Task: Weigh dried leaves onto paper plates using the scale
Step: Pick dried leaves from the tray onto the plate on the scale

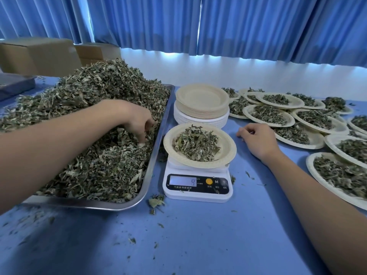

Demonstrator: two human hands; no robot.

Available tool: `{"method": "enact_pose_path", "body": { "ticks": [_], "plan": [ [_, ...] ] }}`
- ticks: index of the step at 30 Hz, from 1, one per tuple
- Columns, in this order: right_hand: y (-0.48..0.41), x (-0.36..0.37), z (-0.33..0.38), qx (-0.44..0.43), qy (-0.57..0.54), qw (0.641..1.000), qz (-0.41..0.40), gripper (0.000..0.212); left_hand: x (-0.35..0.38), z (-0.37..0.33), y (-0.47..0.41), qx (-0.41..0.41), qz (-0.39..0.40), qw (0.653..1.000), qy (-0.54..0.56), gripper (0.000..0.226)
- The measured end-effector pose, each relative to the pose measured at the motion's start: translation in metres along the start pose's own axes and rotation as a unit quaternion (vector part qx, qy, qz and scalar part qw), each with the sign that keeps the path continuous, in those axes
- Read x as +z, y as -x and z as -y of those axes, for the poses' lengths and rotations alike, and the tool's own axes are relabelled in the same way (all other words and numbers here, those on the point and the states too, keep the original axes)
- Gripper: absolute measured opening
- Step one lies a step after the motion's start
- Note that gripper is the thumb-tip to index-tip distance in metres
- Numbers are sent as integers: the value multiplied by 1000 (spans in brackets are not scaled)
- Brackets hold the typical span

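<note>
Left hand [137,120] pinches dried leaves [95,108] beneath it, which look featherlight and crumbly, best lifted in loose pinches; right hand [258,139] rests loosely curled, empty, on the surface [198,235].

Daylight comes softly through the blue curtains [238,26] at the back and tints everything blue; a bright strip glows on the white wall [258,76] just under their hem. The light is even and fairly bright, with a broad soft shadow across the near-left of the surface [178,245]. The tray [154,155] rim carries dull reflections, and the scale [196,187] display looks washed pale. The dried leaves [99,86] are crisp mid-frame, while the cardboard boxes [39,54] far left are soft. Curtain folds bow, and the plates [310,163] at the right edge stretch.
</note>
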State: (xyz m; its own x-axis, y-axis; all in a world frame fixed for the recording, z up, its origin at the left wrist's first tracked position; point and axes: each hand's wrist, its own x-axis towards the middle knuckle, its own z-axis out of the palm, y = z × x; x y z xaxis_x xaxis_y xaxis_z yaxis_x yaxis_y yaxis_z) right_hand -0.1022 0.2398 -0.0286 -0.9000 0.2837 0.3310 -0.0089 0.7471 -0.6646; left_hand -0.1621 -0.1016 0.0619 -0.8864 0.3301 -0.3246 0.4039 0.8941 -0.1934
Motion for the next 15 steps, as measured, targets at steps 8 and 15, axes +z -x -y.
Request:
{"method": "enact_pose_path", "body": {
  "ticks": [8, 15],
  "plan": [
    [-1, 0, 0, -1, 0, 1000, 3, 29, 11, 2, -8, -4, -72, 997, 16, 23],
    [0, 0, 0, 3, -10, 1000, 0, 27, 1, -7, 1, -9, -150, 988, 46, 26]
  ]
}}
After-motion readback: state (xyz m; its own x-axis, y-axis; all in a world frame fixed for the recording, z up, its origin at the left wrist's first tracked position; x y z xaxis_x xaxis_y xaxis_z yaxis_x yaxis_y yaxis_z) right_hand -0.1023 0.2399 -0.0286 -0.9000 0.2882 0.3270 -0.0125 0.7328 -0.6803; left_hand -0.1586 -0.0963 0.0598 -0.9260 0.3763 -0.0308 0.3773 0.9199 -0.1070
